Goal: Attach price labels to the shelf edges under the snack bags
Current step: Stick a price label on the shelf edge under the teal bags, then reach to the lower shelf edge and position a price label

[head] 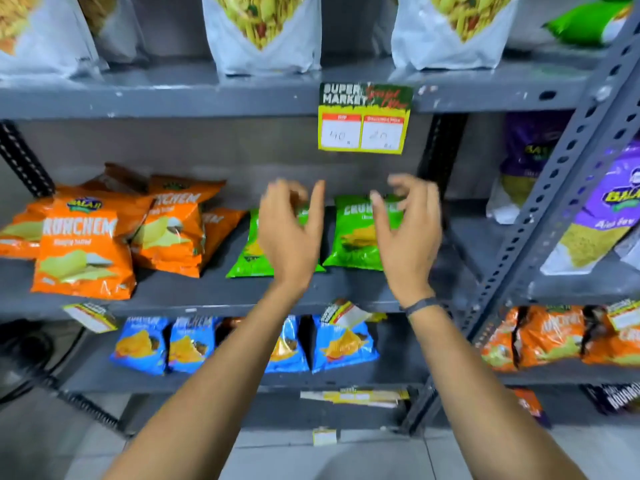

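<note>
A yellow and green price label [364,117] hangs from the front edge of the upper grey shelf [207,98], under the white snack bags [263,32]. My left hand [291,230] and my right hand [407,230] are raised just below it, in front of two green snack bags [360,237]. Both hands are empty, with the fingers apart and curled. Another label [90,317] sticks out tilted from the middle shelf edge [207,304] under the orange bags [83,247]. A further label [343,313] sits crooked on that edge, below the green bags.
Blue snack bags [343,344] stand on the lower shelf. Purple bags [602,216] and orange bags [547,337] fill the neighbouring rack behind a perforated grey upright [554,202]. More labels [356,396] lie on the bottom shelf edge, one label [325,436] near the tiled floor.
</note>
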Motion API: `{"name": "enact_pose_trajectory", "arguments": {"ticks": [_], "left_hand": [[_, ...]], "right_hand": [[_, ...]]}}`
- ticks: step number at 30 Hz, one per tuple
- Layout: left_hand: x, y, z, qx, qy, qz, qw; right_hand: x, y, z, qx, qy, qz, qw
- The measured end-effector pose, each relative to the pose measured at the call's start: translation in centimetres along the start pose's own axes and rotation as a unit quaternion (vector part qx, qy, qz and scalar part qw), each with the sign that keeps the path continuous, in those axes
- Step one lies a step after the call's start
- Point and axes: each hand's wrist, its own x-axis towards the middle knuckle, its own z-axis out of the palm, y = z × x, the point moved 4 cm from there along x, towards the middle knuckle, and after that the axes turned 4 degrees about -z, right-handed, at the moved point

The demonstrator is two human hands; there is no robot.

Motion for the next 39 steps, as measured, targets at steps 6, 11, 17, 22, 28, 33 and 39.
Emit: {"name": "enact_pose_trajectory", "arguments": {"ticks": [6, 11, 17, 22, 28, 33, 39], "left_hand": [[-12.9, -14.2, 3.2, 0.174, -0.412, -0.289, 0.846], [-14.8, -16.7, 6.1, 0.118, -0.478, -0.337, 0.802], [-13.6, -16.9, 6.3, 0.137, -0.487, -0.293, 0.811], [-12.5, -17.0, 5.5, 0.147, -0.503, -0.221, 0.823], [-10.3, -15.6, 4.7, 0.279, -0.478, -0.029, 0.832], [-11.3, -15.6, 5.6, 0.391, -0.514, 0.13, 0.753], [-11.2, -15.1, 7.0, 0.47, -0.507, 0.143, 0.708]], "right_hand": [[-12.0, 5.8, 4.7, -0.1, -0.314, 0.038, 0.943], [-14.2, 7.0, 7.4, -0.136, -0.415, 0.047, 0.899], [-13.4, 9.0, 9.3, -0.148, -0.428, 0.076, 0.888], [-12.6, 9.5, 10.3, -0.146, -0.445, 0.113, 0.876], [-13.0, 10.3, 8.2, -0.111, -0.443, 0.129, 0.88], [-14.5, 10.4, 7.5, -0.206, -0.488, 0.011, 0.848], [-14.4, 10.2, 8.4, -0.298, -0.485, -0.029, 0.822]]}}
